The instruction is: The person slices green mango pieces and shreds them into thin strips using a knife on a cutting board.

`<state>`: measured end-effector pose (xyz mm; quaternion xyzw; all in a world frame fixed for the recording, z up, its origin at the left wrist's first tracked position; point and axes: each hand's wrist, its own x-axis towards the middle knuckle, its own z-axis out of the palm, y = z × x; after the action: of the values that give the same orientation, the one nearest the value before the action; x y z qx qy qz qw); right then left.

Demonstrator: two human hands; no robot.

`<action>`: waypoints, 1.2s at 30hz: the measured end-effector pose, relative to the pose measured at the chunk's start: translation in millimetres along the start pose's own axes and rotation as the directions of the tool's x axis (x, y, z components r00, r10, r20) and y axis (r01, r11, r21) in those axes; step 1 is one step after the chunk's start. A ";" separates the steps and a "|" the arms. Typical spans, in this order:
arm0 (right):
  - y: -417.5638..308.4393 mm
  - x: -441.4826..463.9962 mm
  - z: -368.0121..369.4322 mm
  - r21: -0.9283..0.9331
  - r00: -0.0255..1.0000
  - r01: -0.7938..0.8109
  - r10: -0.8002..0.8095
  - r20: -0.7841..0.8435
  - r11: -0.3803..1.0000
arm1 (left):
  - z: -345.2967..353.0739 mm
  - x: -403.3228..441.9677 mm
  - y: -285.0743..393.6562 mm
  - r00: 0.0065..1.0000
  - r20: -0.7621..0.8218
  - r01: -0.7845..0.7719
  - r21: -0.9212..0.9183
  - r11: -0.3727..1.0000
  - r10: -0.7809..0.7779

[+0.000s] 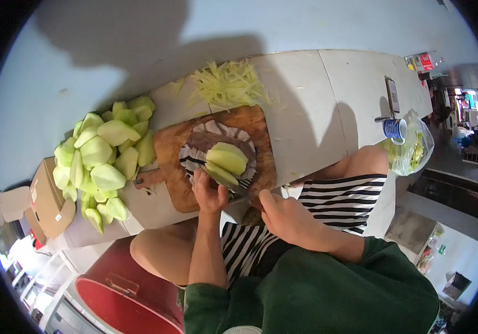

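On a wooden cutting board [175, 146] lies a bunched cloth [203, 138] with pale green fruit pieces [229, 158] on top. My left hand [210, 192] has its fingers against the lower green piece [220, 174], at the near left edge of the cloth. My right hand [283, 216] is wrapped round the handle of a knife [241, 191], just to the right. The blade points left toward the lower piece and is partly hard to make out. Pale green shreds [230, 84] are heaped beyond the board.
A large pile of green fruit pieces [97, 150] stands left of the board, near a cardboard box [49, 197]. A red bin [127, 289] is below left. At right are a blue-white mug [395, 129], a plastic bag [414, 150] and a phone-like object [392, 94].
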<state>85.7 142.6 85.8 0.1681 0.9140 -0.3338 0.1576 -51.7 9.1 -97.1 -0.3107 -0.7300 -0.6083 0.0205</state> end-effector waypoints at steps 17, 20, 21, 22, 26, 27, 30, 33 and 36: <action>18.9 30.9 48.7 0.063 0.998 -0.031 0.033 -0.044 0.998 | -6.0 0.4 -4.4 0.993 0.091 -0.085 0.078 0.993 0.078; 26.2 36.5 52.7 0.063 0.998 -0.061 0.062 -0.001 0.996 | -3.6 -2.0 -9.2 0.990 0.055 -0.138 0.147 0.979 0.131; 24.6 33.2 55.4 0.085 0.998 -0.059 0.061 -0.014 0.995 | -8.0 -7.2 -2.3 0.990 0.070 -0.133 0.147 0.980 0.124; 29.2 39.3 51.7 0.087 0.998 -0.036 0.040 -0.042 0.996 | -5.4 -2.6 -0.9 0.996 0.063 -0.073 0.108 0.991 0.066; 44.0 42.9 50.2 0.153 0.998 0.000 0.010 -0.065 0.988 | -7.6 -1.0 3.9 0.994 0.088 0.058 0.080 0.995 -0.065; 48.6 44.4 49.5 0.170 0.996 0.023 -0.008 -0.089 0.985 | -7.6 -3.3 1.6 0.994 0.088 0.050 0.082 0.995 -0.057; 53.6 42.7 42.2 0.190 0.993 0.060 -0.039 -0.111 0.980 | -2.7 -5.8 -5.8 0.995 0.053 0.076 0.053 0.996 -0.079; 41.6 35.1 26.9 0.216 0.995 0.063 -0.043 -0.094 0.974 | -1.2 -4.1 -6.3 0.999 0.018 0.026 0.023 0.999 -0.026; 29.8 15.9 8.5 0.221 0.983 0.102 -0.064 -0.173 0.970 | 2.4 -3.4 -2.1 0.999 -0.021 0.049 0.036 0.998 -0.048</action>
<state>85.3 161.7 56.7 0.1739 0.8856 -0.4280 0.0472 -49.2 9.7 -100.9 -0.2863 -0.7481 -0.5983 0.0188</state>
